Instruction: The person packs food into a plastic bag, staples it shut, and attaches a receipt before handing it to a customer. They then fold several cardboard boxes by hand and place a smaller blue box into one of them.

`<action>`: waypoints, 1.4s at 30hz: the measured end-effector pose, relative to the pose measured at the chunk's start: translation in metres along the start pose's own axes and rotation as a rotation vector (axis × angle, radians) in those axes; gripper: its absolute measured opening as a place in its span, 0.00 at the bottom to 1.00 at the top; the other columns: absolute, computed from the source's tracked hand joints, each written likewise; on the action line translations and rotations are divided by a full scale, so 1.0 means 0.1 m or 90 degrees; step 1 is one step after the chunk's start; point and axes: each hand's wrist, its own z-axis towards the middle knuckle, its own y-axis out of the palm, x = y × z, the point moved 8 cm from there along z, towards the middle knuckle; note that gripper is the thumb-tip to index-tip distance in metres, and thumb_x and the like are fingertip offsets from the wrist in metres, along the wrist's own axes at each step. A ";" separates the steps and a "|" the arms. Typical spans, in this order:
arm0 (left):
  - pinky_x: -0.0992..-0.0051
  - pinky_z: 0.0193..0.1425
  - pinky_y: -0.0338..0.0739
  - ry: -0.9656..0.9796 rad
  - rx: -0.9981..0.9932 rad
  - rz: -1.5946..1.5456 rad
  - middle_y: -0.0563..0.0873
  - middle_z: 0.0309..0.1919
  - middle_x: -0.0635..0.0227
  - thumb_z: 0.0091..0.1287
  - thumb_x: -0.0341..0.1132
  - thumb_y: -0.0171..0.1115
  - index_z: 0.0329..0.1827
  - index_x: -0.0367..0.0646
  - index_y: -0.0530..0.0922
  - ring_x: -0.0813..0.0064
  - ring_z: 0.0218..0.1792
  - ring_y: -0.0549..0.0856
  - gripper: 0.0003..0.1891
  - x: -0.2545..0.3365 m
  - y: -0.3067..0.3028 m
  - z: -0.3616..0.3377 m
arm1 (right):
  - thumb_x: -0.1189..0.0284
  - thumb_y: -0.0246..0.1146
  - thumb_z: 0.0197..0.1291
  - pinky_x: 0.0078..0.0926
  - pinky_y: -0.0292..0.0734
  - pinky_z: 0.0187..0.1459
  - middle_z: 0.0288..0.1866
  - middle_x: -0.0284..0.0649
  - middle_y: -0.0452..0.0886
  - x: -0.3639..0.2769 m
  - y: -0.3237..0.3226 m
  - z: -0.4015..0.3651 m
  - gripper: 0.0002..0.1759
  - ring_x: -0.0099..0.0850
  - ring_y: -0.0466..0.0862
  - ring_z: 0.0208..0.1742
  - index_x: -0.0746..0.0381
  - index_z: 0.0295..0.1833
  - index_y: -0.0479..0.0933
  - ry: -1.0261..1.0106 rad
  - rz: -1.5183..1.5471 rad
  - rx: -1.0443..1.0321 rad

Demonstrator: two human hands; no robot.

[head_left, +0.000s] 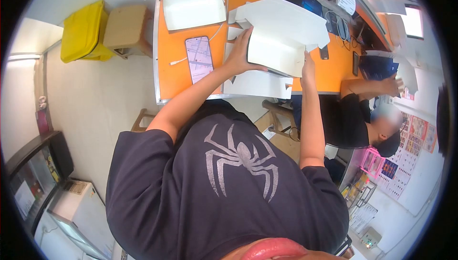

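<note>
A white cardboard box with its lid flap raised is held between my two hands over the orange table. My left hand grips its left side, thumb along the near edge. On the right side, my right hand presses against the wall, its fingers partly hidden. Beneath the box lies a flat white cardboard sheet with cut edges. Another white box, its lid up, stands at the back left. A phone with a lit screen lies left of my left hand.
A white cable plug lies beside the phone on the orange table. Yellow and beige bins stand to the left. Another person sits at the right, hand raised near white cardboard. Phones and cables lie at the back right.
</note>
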 end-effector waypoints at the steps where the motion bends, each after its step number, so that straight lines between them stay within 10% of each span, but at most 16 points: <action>1: 0.54 0.70 0.51 0.004 0.003 0.009 0.54 0.67 0.44 0.33 0.56 0.79 0.72 0.40 0.42 0.45 0.68 0.54 0.68 0.00 0.00 0.00 | 0.59 0.43 0.69 0.26 0.72 0.51 0.51 0.49 0.77 -0.02 0.02 -0.02 0.27 0.34 0.79 0.52 0.73 0.57 0.69 -0.003 -0.009 0.005; 11: 0.53 0.70 0.50 0.002 0.026 0.020 0.53 0.67 0.43 0.36 0.56 0.77 0.71 0.35 0.44 0.44 0.68 0.53 0.65 -0.06 0.03 -0.07 | 0.61 0.45 0.68 0.25 0.74 0.48 0.46 0.47 0.81 0.02 0.05 0.03 0.25 0.32 0.81 0.46 0.74 0.52 0.73 0.017 0.047 -0.050; 19: 0.53 0.70 0.51 0.004 0.015 0.049 0.51 0.67 0.42 0.37 0.56 0.77 0.70 0.31 0.42 0.44 0.68 0.53 0.66 -0.05 0.11 -0.08 | 0.61 0.68 0.49 0.24 0.73 0.36 0.32 0.41 0.80 0.00 -0.10 0.14 0.24 0.27 0.79 0.33 0.73 0.41 0.78 -0.038 -0.090 0.031; 34: 0.58 0.70 0.54 -0.007 0.039 0.049 0.57 0.64 0.45 0.41 0.52 0.77 0.70 0.33 0.47 0.49 0.66 0.58 0.60 0.12 0.00 -0.04 | 0.70 0.56 0.48 0.32 0.72 0.42 0.36 0.49 0.80 0.19 -0.05 0.55 0.21 0.37 0.80 0.40 0.75 0.45 0.75 -0.057 -0.265 -0.018; 42: 0.56 0.69 0.53 -0.003 0.012 0.028 0.56 0.65 0.43 0.35 0.51 0.79 0.69 0.32 0.47 0.46 0.67 0.57 0.63 0.03 0.00 0.00 | 0.60 0.51 0.62 0.28 0.73 0.45 0.49 0.46 0.78 0.46 0.05 0.49 0.25 0.32 0.79 0.47 0.70 0.55 0.71 0.062 0.258 -0.049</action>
